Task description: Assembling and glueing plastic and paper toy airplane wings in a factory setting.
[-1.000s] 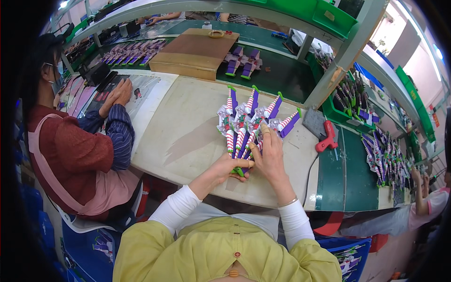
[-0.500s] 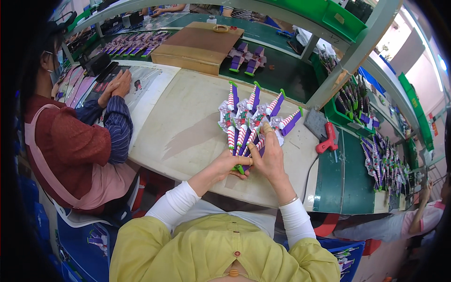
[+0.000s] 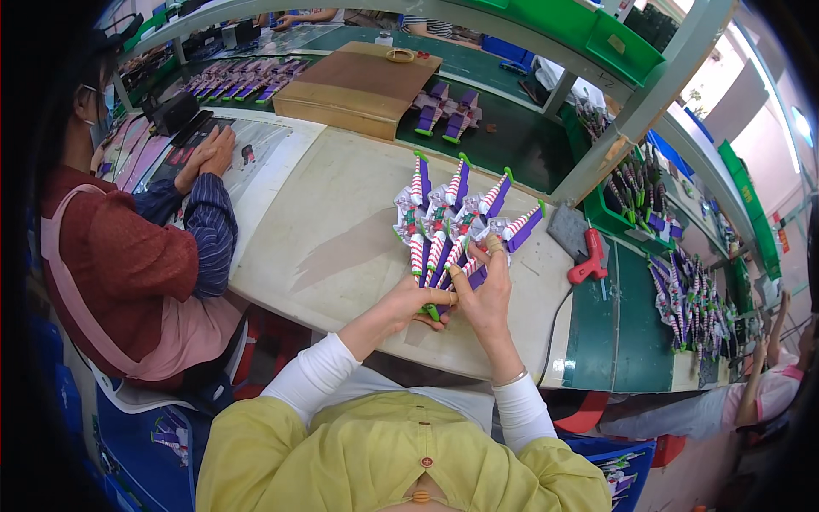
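Several toy wing pieces [image 3: 455, 213] fan out side by side in front of me, purple and white with red stripes and green tips. Their lower ends come together in my left hand [image 3: 411, 305], which is closed around them. Farther right, my right hand [image 3: 485, 294] grips the rightmost wing piece near its clear-and-white middle, thumb and forefinger bent over it. Tan wraps show on some fingers of both hands. My fingers hide parts of the lower wings.
A red glue gun [image 3: 589, 260] lies right of the pale worktop [image 3: 324, 213], by a grey block [image 3: 567, 226]. Beyond stands a cardboard box [image 3: 354, 90]. More wing pieces lie on the green belt [image 3: 529, 141] and fill a green bin [image 3: 618, 222]. A co-worker [image 3: 128, 256] sits at left, hands together.
The right fingers shift slightly on the rightmost wing piece, and its middle shows more. Both hands keep hold. The whole view moves a little.
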`<state>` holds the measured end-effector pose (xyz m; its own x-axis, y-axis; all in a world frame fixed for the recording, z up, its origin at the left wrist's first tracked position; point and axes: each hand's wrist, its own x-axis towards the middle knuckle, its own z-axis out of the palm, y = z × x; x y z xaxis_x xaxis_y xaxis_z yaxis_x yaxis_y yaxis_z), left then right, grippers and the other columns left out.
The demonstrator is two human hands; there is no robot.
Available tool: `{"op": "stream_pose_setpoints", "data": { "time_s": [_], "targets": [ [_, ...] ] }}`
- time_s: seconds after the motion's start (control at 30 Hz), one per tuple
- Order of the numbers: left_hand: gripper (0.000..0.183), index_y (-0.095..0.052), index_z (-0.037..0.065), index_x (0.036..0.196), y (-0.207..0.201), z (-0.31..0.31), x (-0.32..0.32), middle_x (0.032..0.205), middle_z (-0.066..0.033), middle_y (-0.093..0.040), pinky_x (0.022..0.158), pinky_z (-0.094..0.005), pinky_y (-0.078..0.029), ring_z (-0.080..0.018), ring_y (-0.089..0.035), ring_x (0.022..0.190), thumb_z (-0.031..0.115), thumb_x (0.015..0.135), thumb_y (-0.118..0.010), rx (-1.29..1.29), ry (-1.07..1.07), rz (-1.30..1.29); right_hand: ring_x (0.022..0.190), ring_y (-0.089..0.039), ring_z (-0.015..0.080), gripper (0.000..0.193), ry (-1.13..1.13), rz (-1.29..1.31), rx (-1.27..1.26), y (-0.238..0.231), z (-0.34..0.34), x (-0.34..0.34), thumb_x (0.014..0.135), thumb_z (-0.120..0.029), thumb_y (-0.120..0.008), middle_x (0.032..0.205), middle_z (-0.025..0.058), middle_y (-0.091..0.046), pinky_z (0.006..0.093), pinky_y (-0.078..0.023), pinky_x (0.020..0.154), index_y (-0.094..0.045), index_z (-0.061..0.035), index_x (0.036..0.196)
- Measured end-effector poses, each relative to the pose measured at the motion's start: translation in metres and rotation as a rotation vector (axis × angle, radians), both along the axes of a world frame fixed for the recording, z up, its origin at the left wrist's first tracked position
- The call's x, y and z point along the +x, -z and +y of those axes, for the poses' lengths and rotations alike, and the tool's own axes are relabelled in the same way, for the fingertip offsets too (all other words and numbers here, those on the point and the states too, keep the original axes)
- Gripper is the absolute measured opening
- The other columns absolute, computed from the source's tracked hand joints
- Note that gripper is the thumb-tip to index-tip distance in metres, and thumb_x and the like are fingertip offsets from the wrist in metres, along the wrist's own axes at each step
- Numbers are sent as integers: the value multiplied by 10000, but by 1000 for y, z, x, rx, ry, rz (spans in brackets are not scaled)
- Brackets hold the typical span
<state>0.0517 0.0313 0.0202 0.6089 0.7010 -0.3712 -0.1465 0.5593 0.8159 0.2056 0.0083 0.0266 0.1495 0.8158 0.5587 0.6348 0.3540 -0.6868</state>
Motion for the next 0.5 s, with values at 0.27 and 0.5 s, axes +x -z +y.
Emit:
{"op": "stream_pose_setpoints", "data": {
  "time_s": [0.27, 0.5],
  "targets": [
    [180, -617, 21, 972, 0, 1, 0, 764, -83, -659, 521, -305, -570, -172, -663, 612, 123, 837, -677, 17, 5, 2, 1010, -581, 364, 620, 46, -218, -120, -19, 12, -4, 785, -82, -710, 1114, 236, -532, 421, -479, 891, -414, 104, 1298],
    [175, -628, 38, 946, -2, -1, 2, 768, -66, -659, 518, -304, -568, -154, -653, 597, 140, 825, -703, 14, -4, -12, 1073, -616, 329, 572, 20, 79, -40, -3, 0, -1, 813, -58, -698, 1173, 223, -550, 393, -493, 901, -430, 105, 1292]
  ]
}}
